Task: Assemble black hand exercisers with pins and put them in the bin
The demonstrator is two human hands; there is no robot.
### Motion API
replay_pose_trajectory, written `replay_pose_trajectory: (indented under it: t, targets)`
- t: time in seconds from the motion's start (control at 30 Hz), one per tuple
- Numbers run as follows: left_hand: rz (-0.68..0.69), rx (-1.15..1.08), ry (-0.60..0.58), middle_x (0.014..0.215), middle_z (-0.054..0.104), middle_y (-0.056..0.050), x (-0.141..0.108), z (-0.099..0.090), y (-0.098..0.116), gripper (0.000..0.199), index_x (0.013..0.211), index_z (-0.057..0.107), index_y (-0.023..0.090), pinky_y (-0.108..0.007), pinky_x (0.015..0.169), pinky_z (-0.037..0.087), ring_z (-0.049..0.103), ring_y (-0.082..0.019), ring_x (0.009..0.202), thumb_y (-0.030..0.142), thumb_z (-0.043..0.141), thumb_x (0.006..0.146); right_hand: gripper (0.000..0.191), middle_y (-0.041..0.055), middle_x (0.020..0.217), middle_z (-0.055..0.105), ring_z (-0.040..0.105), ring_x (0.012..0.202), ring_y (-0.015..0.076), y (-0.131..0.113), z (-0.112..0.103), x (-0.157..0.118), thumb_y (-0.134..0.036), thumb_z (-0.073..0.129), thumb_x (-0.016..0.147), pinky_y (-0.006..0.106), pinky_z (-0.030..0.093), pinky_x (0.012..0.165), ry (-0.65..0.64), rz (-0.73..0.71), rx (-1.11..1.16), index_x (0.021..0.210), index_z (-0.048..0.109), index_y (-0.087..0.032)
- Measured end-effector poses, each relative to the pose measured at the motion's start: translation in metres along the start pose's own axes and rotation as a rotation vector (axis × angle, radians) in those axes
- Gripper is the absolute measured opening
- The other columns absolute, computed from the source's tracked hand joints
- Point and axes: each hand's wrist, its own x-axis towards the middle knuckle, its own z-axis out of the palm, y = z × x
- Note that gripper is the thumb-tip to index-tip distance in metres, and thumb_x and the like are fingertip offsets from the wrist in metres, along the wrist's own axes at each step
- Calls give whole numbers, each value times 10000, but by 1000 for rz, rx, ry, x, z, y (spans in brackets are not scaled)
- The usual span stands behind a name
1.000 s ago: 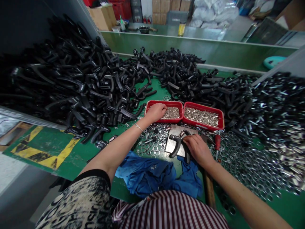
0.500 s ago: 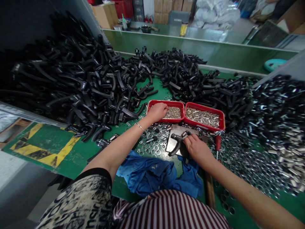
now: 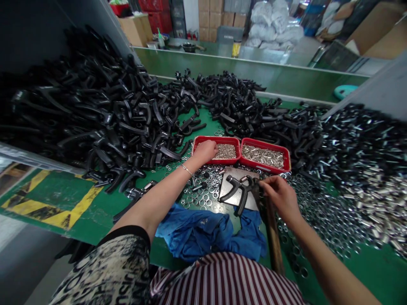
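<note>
My left hand (image 3: 206, 151) reaches into the left red tray (image 3: 233, 162) of small metal parts. Its fingers are drawn together among the parts, and whatever they hold is hidden. A black two-legged hand grip (image 3: 244, 198) lies on the metal plate (image 3: 227, 178) in front of me, apart from my hands. Just right of it, my right hand (image 3: 281, 197) has its thumb and forefinger pinched together near the top of a wooden-handled hammer (image 3: 275, 241). I cannot make out what is in that pinch.
Black hand grips (image 3: 127, 110) are heaped at left and back. A second red tray (image 3: 288, 163) holds metal pins. Loose rings (image 3: 321, 207) and silver sleeves (image 3: 378, 203) spread at right. A blue cloth (image 3: 200, 231) lies crumpled at the front edge.
My right hand has let go of the hand grip and moved right, to the hammer's top. The grip now lies on the plate. My left hand stays in the left tray.
</note>
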Motion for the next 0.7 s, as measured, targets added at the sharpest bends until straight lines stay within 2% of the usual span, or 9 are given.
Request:
replay_pose_trajectory:
  t: [0.1,0.17,0.27,0.4,0.5,0.53,0.6,0.7]
  targets:
    - [-16,-5,24,868,731,-131,-3,2,2,212,828,714,143,-334,844,511,686,-238,840,215,526,895,269,15,739,662,618,609,169,0,-6,-10,-469,664,857,310,504,610,-76,170,232,847,615,-205]
    - [-44,-7,69,917,724,-154,-4,2,4,235,923,694,119,-345,866,502,682,-246,878,218,480,930,255,20,762,672,636,650,170,-1,-1,-15,-448,663,857,310,522,642,-124,195,322,863,619,-197]
    - [-64,-39,105,940,715,-149,-5,1,3,211,997,656,109,-339,877,495,671,-235,898,184,467,940,221,27,811,684,650,715,178,-4,11,-15,-418,656,865,321,529,691,-170,161,337,901,629,-202]
    - [14,-90,147,1000,698,-123,-11,-8,8,162,966,643,135,-341,904,477,635,-228,968,178,489,941,212,25,854,687,669,741,184,-8,23,-8,-407,675,850,331,528,711,-172,142,329,926,633,-213]
    - [145,-114,216,1036,679,-100,-35,-10,28,193,999,634,162,-351,937,446,601,-214,1001,221,450,982,242,23,812,696,678,697,185,-9,23,-5,-432,692,835,326,528,677,-173,206,352,902,641,-205]
    - [217,-121,191,1027,677,-88,-47,-7,37,203,1007,632,174,-354,937,437,596,-208,994,233,438,992,251,23,789,698,675,678,184,-8,22,-5,-442,697,830,322,527,662,-178,226,359,885,645,-202]
    - [381,-96,66,1008,680,-80,-71,2,55,189,989,637,184,-380,945,413,587,-218,1002,267,467,990,269,25,759,699,664,642,180,-7,21,-6,-458,706,822,313,523,635,-184,253,365,855,653,-196]
    - [472,0,-36,999,672,-104,-101,19,71,195,966,638,166,-408,920,393,567,-254,1022,330,533,965,283,37,761,699,642,616,181,-4,22,-9,-472,695,832,319,521,610,-127,233,289,841,660,-192]
